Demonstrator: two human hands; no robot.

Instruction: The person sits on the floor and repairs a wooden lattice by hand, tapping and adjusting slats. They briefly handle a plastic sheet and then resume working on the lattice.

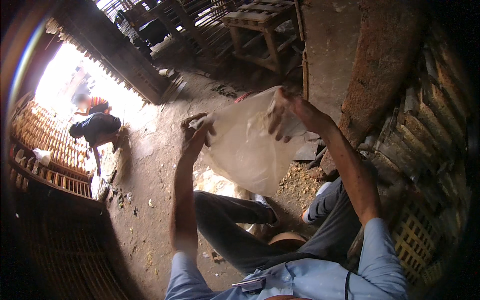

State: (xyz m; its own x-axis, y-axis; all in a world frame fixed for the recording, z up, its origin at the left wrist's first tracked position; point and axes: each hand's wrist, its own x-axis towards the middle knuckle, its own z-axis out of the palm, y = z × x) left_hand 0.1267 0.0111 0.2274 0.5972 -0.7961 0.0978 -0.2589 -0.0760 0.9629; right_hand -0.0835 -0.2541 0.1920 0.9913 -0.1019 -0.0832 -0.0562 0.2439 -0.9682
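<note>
A translucent whitish plastic bag [247, 142] hangs spread out between my hands, above my knees. My left hand [198, 129] is closed on its upper left edge, with a bunched bit of it at the fingers. At the upper right edge my right hand [284, 112] grips the bag, and some of its fingers show through the thin film. I cannot tell whether those fingers are inside the bag or behind it. Under the bag, a pale heap [217, 181] lies on the ground near my feet, partly covered.
Crumbly yellowish bits [295, 187] lie beside my shoe. At the left, a person in dark clothes [100, 129] bends by a bamboo slat fence [47, 132], near another in a striped top [97, 104]. A wooden bench [260, 22] stands ahead; stacked slats [425, 115] line the right.
</note>
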